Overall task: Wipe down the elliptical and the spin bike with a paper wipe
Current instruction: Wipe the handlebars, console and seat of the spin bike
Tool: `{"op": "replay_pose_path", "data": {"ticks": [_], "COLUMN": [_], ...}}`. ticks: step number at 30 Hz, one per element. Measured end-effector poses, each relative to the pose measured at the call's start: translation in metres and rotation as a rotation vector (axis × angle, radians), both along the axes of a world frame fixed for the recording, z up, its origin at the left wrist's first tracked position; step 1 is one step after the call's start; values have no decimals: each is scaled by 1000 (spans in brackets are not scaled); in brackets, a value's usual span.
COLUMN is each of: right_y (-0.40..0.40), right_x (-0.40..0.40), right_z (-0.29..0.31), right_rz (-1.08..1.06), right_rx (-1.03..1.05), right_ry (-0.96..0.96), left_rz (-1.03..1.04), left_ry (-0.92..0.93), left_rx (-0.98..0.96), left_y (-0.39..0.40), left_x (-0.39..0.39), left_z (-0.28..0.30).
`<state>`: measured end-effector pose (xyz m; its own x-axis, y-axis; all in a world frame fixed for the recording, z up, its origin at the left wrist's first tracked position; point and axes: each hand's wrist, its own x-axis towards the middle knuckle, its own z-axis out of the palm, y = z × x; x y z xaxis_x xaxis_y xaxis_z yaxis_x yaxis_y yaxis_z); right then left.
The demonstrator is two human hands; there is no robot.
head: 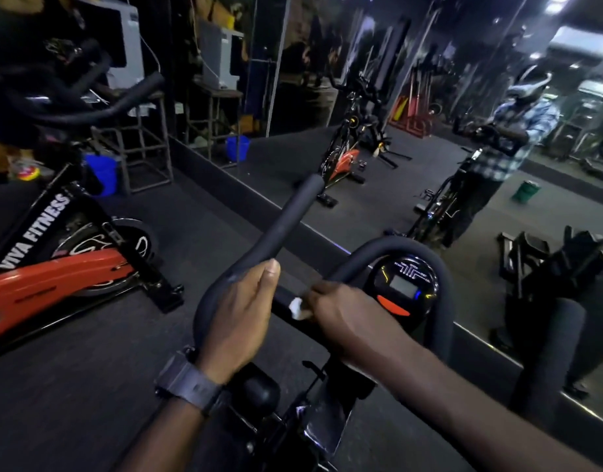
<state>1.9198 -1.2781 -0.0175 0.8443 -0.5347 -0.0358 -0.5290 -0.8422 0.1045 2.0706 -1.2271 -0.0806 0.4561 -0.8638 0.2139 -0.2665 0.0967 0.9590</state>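
White wipe (pixel 296 309) mostly hidden by right hand (pixel 341 313)

At the left of the frame, white capitals reading "VIVA FITNESS" run up the black slanted frame bar (pixel 48 221) of the red and black spin bike (pixel 54 281). At centre right, the round console (pixel 407 287) between the handlebars carries small printed labels above its grey screen, too small and blurred to read. No other text is legible.
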Motion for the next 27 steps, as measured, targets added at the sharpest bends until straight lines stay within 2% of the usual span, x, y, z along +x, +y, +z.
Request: {"op": "replay_pose_path", "data": {"ticks": [3,6,9,11,14,16,18,22,24,25,27], "right_y": [-6,-12,-20,-25,-24,-24,-24,-20,-21,-19,-13], "right_x": [-25,14,77,94,59,19,21,95,101,86,42], "right_z": [2,-4,-15,-13,-13,-15,-17,-15,-11,-10,-10], "right_rz": [-50,-39,36,49,34,1,-28,23,52,60,18], "right_rx": [38,-19,32,45,103,72,32,73,138,147,132], "right_ry": [54,-38,-202,-247,-194,-77,-15,-169,-275,-270,-114], "left_rz": [93,193,278,341,389,414,418,394,412,417,420], "left_ry": [-234,-181,-108,-68,-127,-174,-188,-127,-95,-81,-73], "left_rx": [-34,-85,-106,-82,-8,20,18,2,-29,-36,-42], "left_y": [4,4,7,8,11,12,12,11,11,11,11], "left_x": [9,13,10,12,13,10,10,10,13,13,13], "left_z": [-5,-11,-10,-11,-11,-9,-7,-8,-8,-8,-9]}}
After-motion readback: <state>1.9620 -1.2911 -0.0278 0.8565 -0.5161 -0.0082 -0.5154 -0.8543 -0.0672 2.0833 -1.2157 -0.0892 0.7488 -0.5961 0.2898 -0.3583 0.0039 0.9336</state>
